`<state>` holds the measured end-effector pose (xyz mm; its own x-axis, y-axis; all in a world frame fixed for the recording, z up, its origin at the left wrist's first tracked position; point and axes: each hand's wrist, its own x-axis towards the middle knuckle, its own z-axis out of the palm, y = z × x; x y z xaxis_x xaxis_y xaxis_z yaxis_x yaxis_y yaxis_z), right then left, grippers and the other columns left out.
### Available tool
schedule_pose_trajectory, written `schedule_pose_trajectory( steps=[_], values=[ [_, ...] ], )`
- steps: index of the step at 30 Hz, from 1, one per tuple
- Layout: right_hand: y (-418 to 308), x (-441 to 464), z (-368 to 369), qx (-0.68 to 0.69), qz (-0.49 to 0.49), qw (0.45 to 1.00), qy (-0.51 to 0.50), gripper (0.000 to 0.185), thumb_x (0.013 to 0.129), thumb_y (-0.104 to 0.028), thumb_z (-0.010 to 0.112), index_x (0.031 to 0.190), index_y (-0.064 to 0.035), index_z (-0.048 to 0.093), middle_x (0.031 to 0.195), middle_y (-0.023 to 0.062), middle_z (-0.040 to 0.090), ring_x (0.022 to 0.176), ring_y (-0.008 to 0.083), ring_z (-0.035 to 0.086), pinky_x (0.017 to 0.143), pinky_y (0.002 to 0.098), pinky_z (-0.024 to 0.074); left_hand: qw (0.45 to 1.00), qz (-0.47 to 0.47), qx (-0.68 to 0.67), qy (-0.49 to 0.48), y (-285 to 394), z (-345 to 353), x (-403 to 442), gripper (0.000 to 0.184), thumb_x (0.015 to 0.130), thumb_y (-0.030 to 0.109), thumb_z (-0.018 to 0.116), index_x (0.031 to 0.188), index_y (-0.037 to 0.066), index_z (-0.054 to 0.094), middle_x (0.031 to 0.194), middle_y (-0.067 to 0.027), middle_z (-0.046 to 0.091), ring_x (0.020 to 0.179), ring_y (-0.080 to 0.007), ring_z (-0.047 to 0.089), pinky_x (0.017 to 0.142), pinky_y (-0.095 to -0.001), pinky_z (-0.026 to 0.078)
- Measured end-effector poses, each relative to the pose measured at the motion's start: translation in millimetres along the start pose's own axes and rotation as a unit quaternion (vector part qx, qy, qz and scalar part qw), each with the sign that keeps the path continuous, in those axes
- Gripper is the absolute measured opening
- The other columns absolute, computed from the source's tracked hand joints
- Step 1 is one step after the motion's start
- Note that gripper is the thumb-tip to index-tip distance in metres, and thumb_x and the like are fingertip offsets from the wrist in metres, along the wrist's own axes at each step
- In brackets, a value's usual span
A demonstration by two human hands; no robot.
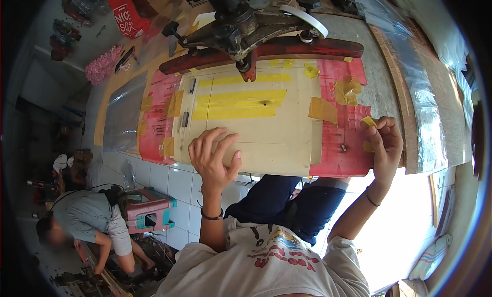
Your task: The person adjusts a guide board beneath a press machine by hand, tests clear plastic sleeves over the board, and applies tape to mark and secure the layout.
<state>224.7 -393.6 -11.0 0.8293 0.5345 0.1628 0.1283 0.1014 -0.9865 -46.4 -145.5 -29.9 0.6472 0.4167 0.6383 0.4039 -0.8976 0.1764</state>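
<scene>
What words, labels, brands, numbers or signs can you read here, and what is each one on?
"NICE", on the red bag at the upper left.
"SO", starting the line below it on the same bag; I can't be sure of the letters after that.
The lettering on the wearer's white shirt is too blurred to read reliably.
I can make out no other text.

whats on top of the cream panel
Yellow tape strips and two small metal pieces lie on the cream panel, with the left hand over its near side. Whatever the hand and the metal prong cover cannot be seen.
</scene>
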Motion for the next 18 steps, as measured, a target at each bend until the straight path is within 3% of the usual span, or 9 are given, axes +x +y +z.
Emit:
schedule_pose_trajectory(
  steps=[3, 4, 8, 10, 18],
  values=[
    [1.0, 0.6, 7.2, 0.022, -0.052, 0.998, 0.003, 0.014, 0.095, -0.009, 0.065, 0.097, -0.0032, 0.052, 0.098, 0.0097, 0.068, 0.091, 0.0115, 0.064, 0.076, 0.0238, 0.0462, 0.999, 0.010, 0.004, -0.051, 4.1, -7.0, 6.4, 0.038, 0.082, 0.029, 0.061, 0.115, 0.014, 0.072, 0.130, -0.0095, 0.062, 0.122, -0.0329, 0.055, 0.105, -0.0467, 0.035],
    [4.1, 1.1, 7.2, 0.019, -0.060, 0.998, 0.007, 0.014, 0.094, -0.009, 0.065, 0.097, -0.0039, 0.052, 0.096, 0.0078, 0.068, 0.079, 0.0060, 0.059, 0.064, 0.0194, 0.0413, 0.998, 0.006, 0.001, -0.066, 3.8, -7.5, 5.9, 0.039, 0.083, 0.028, 0.061, 0.118, 0.014, 0.071, 0.134, -0.0090, 0.061, 0.125, -0.0331, 0.054, 0.107, -0.0474, 0.034],
    [0.4, 1.0, 5.9, 0.048, -0.027, 0.998, -0.010, 0.013, 0.094, -0.008, 0.065, 0.098, -0.0049, 0.053, 0.096, 0.0076, 0.068, 0.068, 0.0011, 0.051, 0.056, 0.0168, 0.0347, 0.995, -0.004, -0.003, -0.100, 3.3, -9.5, 4.5, 0.043, 0.084, 0.026, 0.062, 0.124, 0.016, 0.068, 0.141, -0.0065, 0.057, 0.132, -0.0327, 0.050, 0.112, -0.0488, 0.030],
    [2.0, 2.4, 9.0, 0.063, -0.038, 0.997, -0.007, 0.013, 0.094, -0.008, 0.065, 0.099, -0.0051, 0.053, 0.096, 0.0073, 0.069, 0.067, 0.0003, 0.049, 0.055, 0.0167, 0.0341, 0.995, -0.005, -0.002, -0.104, 3.7, -9.9, 5.1, 0.043, 0.084, 0.025, 0.062, 0.126, 0.016, 0.067, 0.142, -0.0058, 0.057, 0.133, -0.0320, 0.050, 0.113, -0.0488, 0.030],
    [-1.7, 3.2, 2.8, 0.056, -0.024, 0.998, -0.012, 0.013, 0.095, -0.008, 0.064, 0.100, -0.0056, 0.053, 0.099, 0.0107, 0.071, 0.077, 0.0040, 0.060, 0.059, 0.0168, 0.0403, 0.993, -0.007, -0.005, -0.114, 4.4, -11.9, 5.7, 0.045, 0.085, 0.025, 0.062, 0.129, 0.017, 0.065, 0.144, -0.0057, 0.055, 0.135, -0.0311, 0.048, 0.114, -0.0477, 0.029]
  ],
)
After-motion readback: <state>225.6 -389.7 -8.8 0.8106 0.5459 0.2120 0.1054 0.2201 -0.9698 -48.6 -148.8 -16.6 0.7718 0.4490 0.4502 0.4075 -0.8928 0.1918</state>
